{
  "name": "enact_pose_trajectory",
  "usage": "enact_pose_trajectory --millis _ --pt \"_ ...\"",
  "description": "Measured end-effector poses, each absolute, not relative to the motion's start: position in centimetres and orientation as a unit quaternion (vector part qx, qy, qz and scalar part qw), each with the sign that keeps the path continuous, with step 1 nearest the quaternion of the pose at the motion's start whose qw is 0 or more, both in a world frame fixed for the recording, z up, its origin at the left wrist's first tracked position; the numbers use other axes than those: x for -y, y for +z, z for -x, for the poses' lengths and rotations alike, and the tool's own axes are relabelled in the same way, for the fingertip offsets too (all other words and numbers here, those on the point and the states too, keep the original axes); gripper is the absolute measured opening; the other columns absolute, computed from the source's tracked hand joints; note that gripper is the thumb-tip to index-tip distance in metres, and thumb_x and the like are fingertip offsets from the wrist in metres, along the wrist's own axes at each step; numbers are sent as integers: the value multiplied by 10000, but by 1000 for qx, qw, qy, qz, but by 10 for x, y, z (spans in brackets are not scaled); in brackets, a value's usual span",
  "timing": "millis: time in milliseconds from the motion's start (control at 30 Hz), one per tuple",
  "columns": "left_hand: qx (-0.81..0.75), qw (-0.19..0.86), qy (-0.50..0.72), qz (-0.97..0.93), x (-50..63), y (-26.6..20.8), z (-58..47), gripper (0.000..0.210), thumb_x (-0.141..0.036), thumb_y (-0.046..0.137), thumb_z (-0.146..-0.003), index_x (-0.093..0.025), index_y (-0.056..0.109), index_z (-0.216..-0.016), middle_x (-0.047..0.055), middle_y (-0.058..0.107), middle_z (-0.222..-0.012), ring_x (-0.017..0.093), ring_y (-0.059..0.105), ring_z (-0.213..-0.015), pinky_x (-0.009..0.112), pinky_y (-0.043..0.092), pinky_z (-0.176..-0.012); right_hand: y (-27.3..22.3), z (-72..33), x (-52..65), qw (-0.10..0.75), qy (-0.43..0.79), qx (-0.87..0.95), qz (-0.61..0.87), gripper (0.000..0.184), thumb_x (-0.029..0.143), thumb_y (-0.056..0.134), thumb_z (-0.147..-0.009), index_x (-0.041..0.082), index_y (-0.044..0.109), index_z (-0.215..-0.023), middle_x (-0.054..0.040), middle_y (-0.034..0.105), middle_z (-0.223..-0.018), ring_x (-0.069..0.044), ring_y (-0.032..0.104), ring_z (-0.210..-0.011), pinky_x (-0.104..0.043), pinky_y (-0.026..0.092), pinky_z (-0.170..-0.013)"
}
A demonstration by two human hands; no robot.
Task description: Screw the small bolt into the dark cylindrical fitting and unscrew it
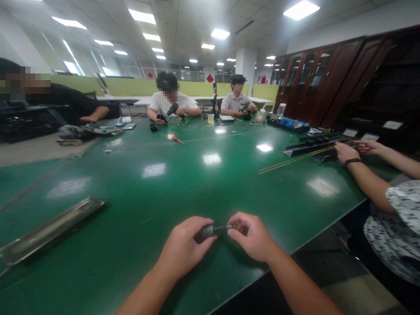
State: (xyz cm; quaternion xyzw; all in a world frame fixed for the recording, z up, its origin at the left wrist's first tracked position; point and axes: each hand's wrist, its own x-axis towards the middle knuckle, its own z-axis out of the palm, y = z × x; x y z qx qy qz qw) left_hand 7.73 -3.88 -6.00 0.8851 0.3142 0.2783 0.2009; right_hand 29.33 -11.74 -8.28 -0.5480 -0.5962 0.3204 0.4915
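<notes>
Between your hands, above the near part of the table (141, 192), is a short, stubby cylinder (208, 230), grey and dull as metal, with a thin dark rod (221, 228) standing out of its right end. Your left hand (188, 245) pinches the cylinder, thumb below and fingers above. Your right hand (254, 238) has its grip pinched on the rod's far end, the remaining fingers curled in.

To your left lies a long, narrow case (55, 227), glossy and see-through, with straight edges. Farther off are a red-handled screwdriver (177, 139) and, to the right, slim yellow rods (278, 164) beside dark, angular channels (305, 146).

Your fingers cover part of the cylinder and the tip of the rod, and blur hides their finer detail. The case runs out at the left edge. The person at your right, whose banded wrist (352, 161) is near the channels, is cut off by the frame.

The table is smooth, shiny green and mirrors the ceiling lights (301, 9) in pale patches. Two people sit across it, in front of yellow-green partitions (124, 87); another leans in at far left. Dark, reddish wooden cabinets (318, 74) with glass panes line the right side.
</notes>
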Motion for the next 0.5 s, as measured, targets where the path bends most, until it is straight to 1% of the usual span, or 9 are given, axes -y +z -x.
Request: enact_pose_trajectory --millis 200,500 --pt "-312 190 296 -883 37 -60 -76 246 -244 736 -816 -293 683 -1051 -32 719 -996 150 673 -912 271 535 -836 -82 -293 116 494 335 584 551 72 192 669 -830 162 674 -895 -6 655 -734 -132 585 -642 -236 450 -610" --pt "-311 174 296 -886 36 -58 -75 227 -274 719 -826 -285 685 -1051 -21 723 -999 160 677 -912 286 546 -835 -82 -293 116 496 343 577 550 78 204 673 -827 161 676 -891 -3 641 -719 -132 578 -627 -238 446 -596"
